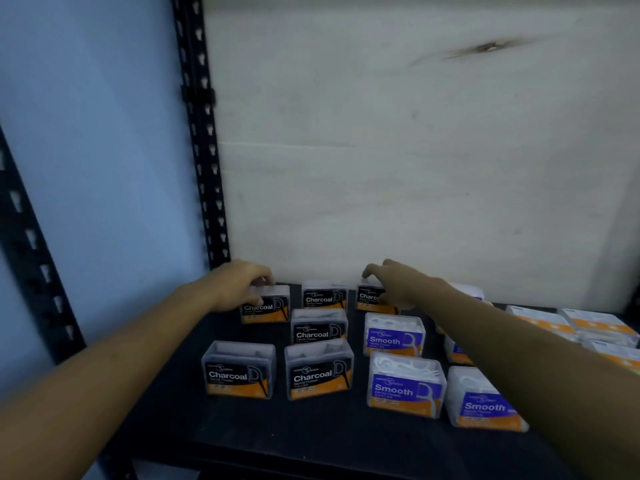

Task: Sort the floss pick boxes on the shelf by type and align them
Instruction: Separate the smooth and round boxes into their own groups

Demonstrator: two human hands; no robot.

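Clear floss pick boxes stand on a black shelf (311,431). Black-label Charcoal boxes fill the left part: a back row of three, one in the middle (319,329), and two in front (239,374) (318,374). Blue-label Smooth boxes stand to the right (394,336) (406,389) (485,400). My left hand (242,284) grips the back-left Charcoal box (266,306) from above. My right hand (398,282) is closed over the top of the back-right Charcoal box (372,299). Between them stands the back-middle Charcoal box (323,295).
More boxes lie flat at the far right (595,327), partly behind my right forearm. A black slotted upright (204,161) rises at the shelf's back left corner. A white wall (415,168) closes the back. The shelf's front strip is bare.
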